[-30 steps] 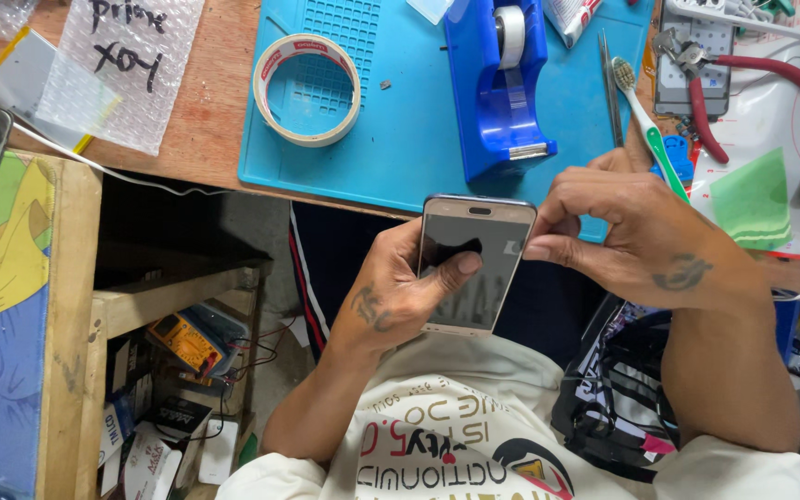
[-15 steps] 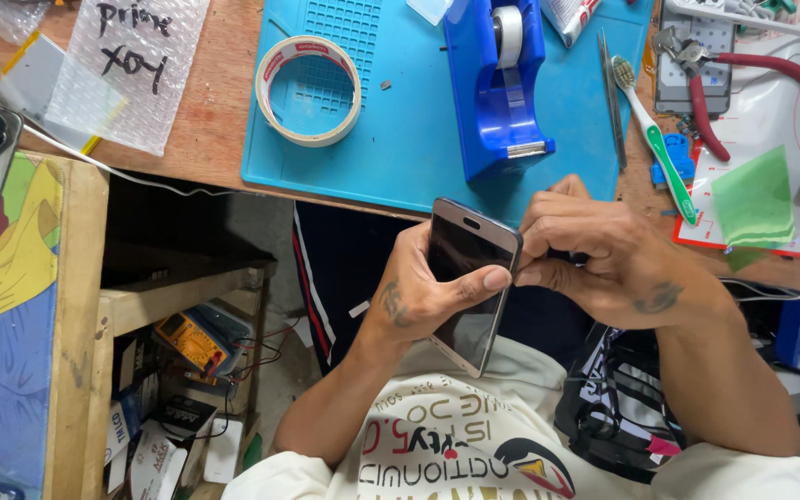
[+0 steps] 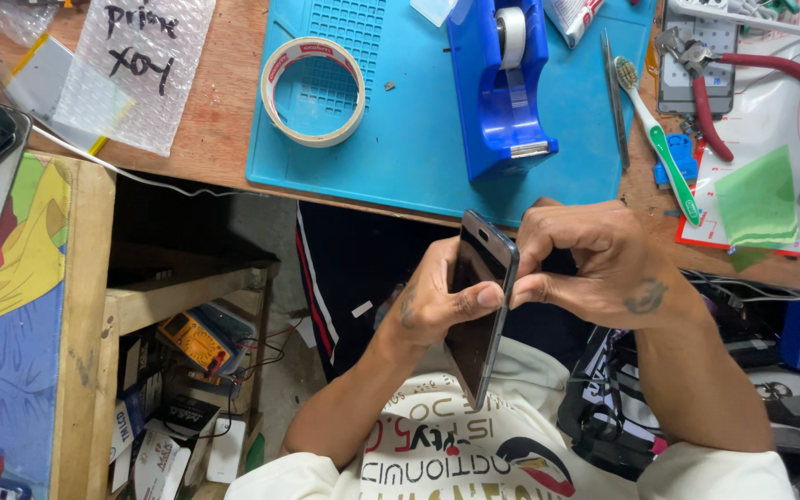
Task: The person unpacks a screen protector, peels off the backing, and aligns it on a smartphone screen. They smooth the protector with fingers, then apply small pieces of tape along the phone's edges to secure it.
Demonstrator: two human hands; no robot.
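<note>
Gripping a dark phone [image 3: 479,306] edge-on between them, the left hand [image 3: 432,301] cradles its back while the right hand [image 3: 594,264] pinches its upper edge.

Glossy glass phone [image 3: 476,306], matt blue mat [image 3: 418,139]

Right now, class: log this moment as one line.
left hand: holds smartphone edge-on | right hand: pinches its edge | behind: blue mat
</note>
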